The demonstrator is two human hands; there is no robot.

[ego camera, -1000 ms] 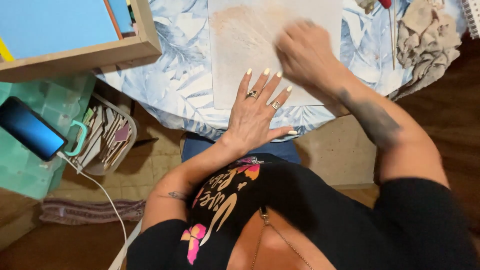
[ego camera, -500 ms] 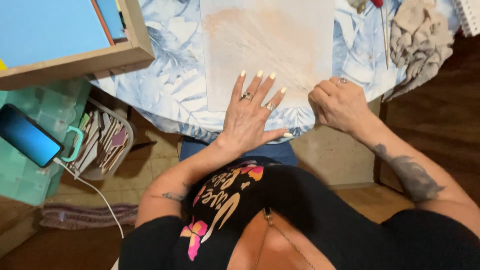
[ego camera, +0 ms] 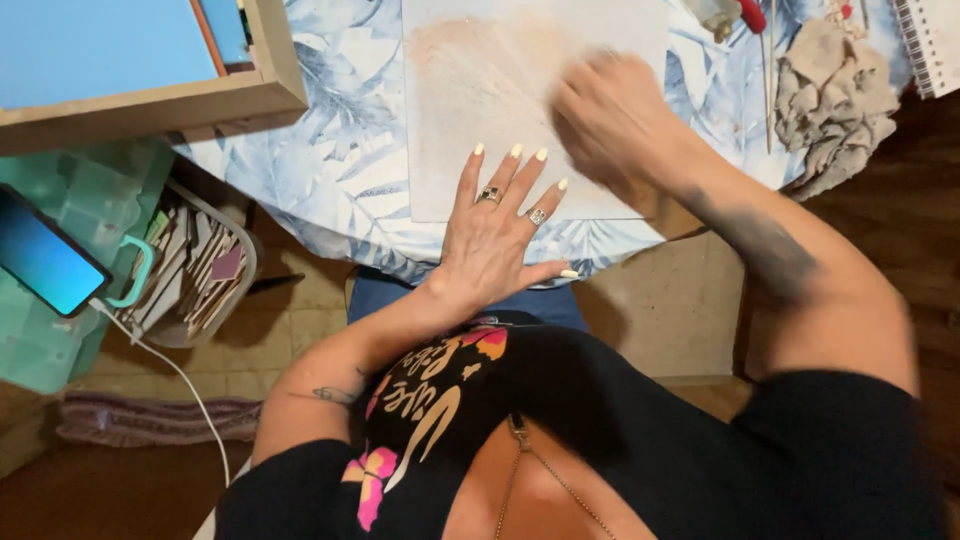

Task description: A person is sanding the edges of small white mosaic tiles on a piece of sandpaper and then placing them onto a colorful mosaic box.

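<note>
Fingers spread wide, the left hand (ego camera: pixel 500 235) lies flat and open with its palm on the table (ego camera: pixel 340 150), which is covered by a blue-and-white leaf-print cloth; the fingertips press on the near edge of a pale rectangular board (ego camera: pixel 480 120) that lies flat on the cloth, and two rings show on that hand. The board's surface is off-white with a smear of orange-brown toward its far left corner. The right hand (ego camera: pixel 610 120) is over the right part of the board, knuckles up and fingers curled under, but it is blurred, so I cannot tell whether it grips anything or how tightly it is closed. A dark tattoo marks the right forearm. To the right on the table sits a crumpled beige rag (ego camera: pixel 835 95), with a thin wooden stick (ego camera: pixel 768 90) just beside it and the corner of a spiral notebook (ego camera: pixel 935 40) at the frame's edge. At the far left a wooden frame (ego camera: pixel 160 105) holds a blue panel. Below the table edge, a phone (ego camera: pixel 45 250) with a lit screen and a white cable rests near a tray of small flat pieces (ego camera: pixel 195 270).
</note>
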